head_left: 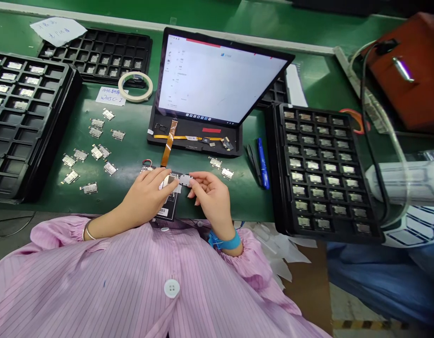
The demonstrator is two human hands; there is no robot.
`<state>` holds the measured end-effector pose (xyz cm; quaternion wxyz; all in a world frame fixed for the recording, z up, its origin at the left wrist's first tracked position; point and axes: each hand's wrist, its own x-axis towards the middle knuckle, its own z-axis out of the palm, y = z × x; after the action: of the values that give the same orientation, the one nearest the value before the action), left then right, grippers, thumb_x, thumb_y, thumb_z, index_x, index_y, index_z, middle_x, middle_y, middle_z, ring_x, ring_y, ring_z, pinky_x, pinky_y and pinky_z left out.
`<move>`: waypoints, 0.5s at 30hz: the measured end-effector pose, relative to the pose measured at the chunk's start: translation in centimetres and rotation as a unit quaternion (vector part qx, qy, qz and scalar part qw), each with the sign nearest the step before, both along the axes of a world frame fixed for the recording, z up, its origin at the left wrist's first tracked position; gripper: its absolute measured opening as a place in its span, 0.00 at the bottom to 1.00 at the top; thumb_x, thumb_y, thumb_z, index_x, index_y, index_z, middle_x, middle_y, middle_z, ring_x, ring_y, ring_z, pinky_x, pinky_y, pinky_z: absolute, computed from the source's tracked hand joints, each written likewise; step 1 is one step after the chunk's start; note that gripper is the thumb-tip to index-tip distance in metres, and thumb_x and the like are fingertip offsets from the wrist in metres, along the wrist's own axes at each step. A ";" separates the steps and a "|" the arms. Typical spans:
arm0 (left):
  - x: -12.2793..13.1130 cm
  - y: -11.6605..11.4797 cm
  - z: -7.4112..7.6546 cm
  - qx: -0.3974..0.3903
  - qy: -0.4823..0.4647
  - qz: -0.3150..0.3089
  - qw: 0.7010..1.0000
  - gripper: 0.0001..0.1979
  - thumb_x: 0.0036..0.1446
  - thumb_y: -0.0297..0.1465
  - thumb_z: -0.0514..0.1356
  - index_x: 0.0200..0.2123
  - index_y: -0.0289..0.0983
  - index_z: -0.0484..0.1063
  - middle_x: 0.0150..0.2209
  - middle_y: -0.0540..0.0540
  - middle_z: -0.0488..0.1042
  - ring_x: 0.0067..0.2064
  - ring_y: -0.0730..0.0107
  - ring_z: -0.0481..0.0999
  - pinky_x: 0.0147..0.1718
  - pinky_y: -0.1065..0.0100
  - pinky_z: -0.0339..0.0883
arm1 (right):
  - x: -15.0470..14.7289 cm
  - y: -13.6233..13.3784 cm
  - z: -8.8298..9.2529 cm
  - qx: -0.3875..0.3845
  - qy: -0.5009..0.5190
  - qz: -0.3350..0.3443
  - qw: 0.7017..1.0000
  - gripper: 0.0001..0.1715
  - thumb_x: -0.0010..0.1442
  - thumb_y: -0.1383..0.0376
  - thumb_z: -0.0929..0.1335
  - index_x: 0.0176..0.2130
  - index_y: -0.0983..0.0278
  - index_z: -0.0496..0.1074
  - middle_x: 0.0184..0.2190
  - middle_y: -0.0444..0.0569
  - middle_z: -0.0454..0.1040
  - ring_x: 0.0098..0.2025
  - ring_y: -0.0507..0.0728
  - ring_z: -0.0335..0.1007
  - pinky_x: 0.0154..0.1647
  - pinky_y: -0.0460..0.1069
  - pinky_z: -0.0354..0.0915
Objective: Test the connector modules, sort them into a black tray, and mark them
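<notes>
My left hand (146,193) lies over a black circuit board (170,206), fingers stretched across its upper part and thumb out to the right. Between the thumb and forefinger of my right hand (213,199) is a small silvery circuit module (185,180), just right of the board. My left thumb tip comes up to the module's left edge; whether they touch I cannot tell. An orange ribbon cable (168,143) runs from the board up to a lit screen (217,80), which leans in a black tray (199,146). The fingers hide much of the board.
Several loose modules (96,152) lie at left, and two more (227,173) beyond my right hand. Compartment trays stand left (23,126) and right (322,173). Nearby are tweezers (253,164), a blue pen (262,164), a tape roll (135,87) and an orange-brown box (407,75).
</notes>
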<state>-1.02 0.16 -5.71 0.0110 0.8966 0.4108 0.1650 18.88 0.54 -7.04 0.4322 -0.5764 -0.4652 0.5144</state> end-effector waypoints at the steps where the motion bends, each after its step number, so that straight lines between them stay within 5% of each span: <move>1: 0.1 0.1 0.3 -0.009 0.000 0.003 1.000 0.17 0.63 0.23 0.54 0.53 0.36 0.72 0.55 0.35 0.74 0.56 0.49 0.72 0.48 0.52 0.67 | 0.1 0.0 0.0 0.002 -0.005 0.002 1.000 0.13 0.59 0.61 0.69 0.42 0.66 0.73 0.25 0.43 0.73 0.21 0.49 0.67 0.14 0.42 0.60; 5: 1.5 0.9 1.4 -0.091 -0.042 0.029 0.995 0.15 0.64 0.29 0.57 0.53 0.36 0.70 0.51 0.40 0.76 0.52 0.56 0.74 0.46 0.56 0.65 | 0.4 -0.2 -0.2 0.009 -0.014 0.009 1.000 0.16 0.63 0.58 0.65 0.45 0.65 0.74 0.22 0.43 0.74 0.18 0.48 0.65 0.18 0.44 0.64; 8: 3.1 1.8 1.9 -0.142 -0.035 0.036 0.989 0.16 0.62 0.32 0.61 0.52 0.35 0.70 0.48 0.43 0.77 0.49 0.57 0.73 0.43 0.58 0.63 | 0.5 -0.3 -0.2 0.017 0.013 0.004 1.000 0.16 0.62 0.58 0.67 0.46 0.63 0.73 0.28 0.45 0.76 0.26 0.51 0.72 0.18 0.43 0.66; 15: 4.0 2.6 2.2 -0.168 -0.004 0.023 0.986 0.08 0.63 0.32 0.60 0.45 0.38 0.74 0.42 0.47 0.79 0.45 0.59 0.72 0.39 0.59 0.58 | 0.6 -0.3 -0.4 0.019 0.039 0.012 0.999 0.15 0.60 0.59 0.70 0.46 0.62 0.72 0.33 0.46 0.75 0.30 0.53 0.74 0.17 0.42 0.65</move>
<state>2.96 2.80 -3.51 0.1592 0.8717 0.4531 0.0974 19.45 0.21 -7.41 0.4542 -0.5422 -0.4646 0.5327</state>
